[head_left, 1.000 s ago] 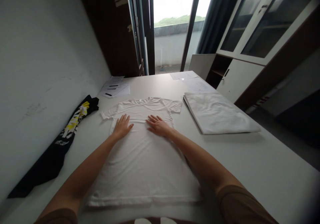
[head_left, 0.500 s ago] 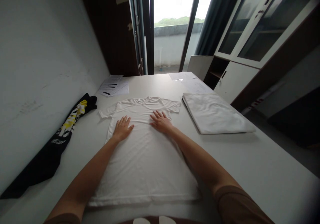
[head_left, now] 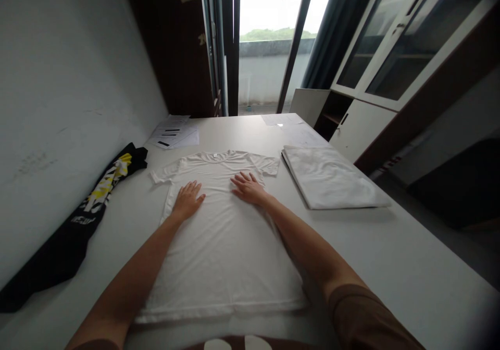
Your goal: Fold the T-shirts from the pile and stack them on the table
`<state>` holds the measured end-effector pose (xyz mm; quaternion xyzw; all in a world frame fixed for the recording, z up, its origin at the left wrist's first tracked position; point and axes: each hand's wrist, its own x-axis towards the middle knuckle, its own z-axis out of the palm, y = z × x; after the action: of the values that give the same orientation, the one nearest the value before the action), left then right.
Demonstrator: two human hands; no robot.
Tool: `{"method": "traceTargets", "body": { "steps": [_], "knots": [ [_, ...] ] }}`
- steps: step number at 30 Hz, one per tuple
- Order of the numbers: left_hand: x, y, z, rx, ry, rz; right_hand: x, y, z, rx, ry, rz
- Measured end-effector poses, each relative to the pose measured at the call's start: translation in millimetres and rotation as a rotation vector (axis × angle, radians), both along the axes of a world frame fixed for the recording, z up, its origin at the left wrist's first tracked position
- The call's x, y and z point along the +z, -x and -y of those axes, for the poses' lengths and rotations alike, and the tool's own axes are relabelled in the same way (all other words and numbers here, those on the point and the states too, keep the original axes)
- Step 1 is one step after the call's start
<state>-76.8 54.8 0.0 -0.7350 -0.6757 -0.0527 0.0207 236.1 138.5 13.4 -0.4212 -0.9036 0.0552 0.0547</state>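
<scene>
A white T-shirt (head_left: 222, 251) lies spread out on the white table, its collar at the far end and its hem towards me. My left hand (head_left: 188, 200) rests flat on the shirt's left chest side, fingers stretched out. On the right chest side lies my right hand (head_left: 249, 187), palm down with its fingers spread. Light creases run across the cloth around both hands. Neither hand grips the fabric.
Folded white cloth (head_left: 336, 178) sits right of the shirt on the table (head_left: 410, 256). A black garment with yellow and white print (head_left: 74, 235) lies along the left wall. Papers (head_left: 175, 131) are at the far left, with more sheets (head_left: 297, 131) at the far right.
Both hands stay flat in nearly the same places on the T-shirt. The whole view has shifted slightly, with things appearing a little further left.
</scene>
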Motion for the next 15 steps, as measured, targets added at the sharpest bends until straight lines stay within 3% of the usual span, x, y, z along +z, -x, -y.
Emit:
{"method": "traceTargets", "body": {
  "steps": [2, 7, 9, 11, 15],
  "knots": [
    [-0.3, 4.7, -0.2, -0.007, 0.003, 0.003, -3.3, -3.1, -2.9, -0.019, 0.017, 0.000],
    [-0.8, 31.0, -0.6, 0.042, 0.015, -0.009, -7.3, -53.1, -29.3, -0.454, 0.013, 0.006],
    [-1.7, 39.5, -0.9, 0.091, 0.015, -0.021, -8.0, -70.8, -36.0, -0.557, 0.004, -0.006],
    [-3.4, 43.6, -1.3, 0.104, 0.013, -0.031, -9.1, -76.9, -38.4, -0.556, -0.007, -0.022],
    [-7.4, 44.2, -2.5, 0.093, 0.000, -0.039, -11.9, -67.7, -37.8, -0.382, 0.018, -0.021]
  ]
}}
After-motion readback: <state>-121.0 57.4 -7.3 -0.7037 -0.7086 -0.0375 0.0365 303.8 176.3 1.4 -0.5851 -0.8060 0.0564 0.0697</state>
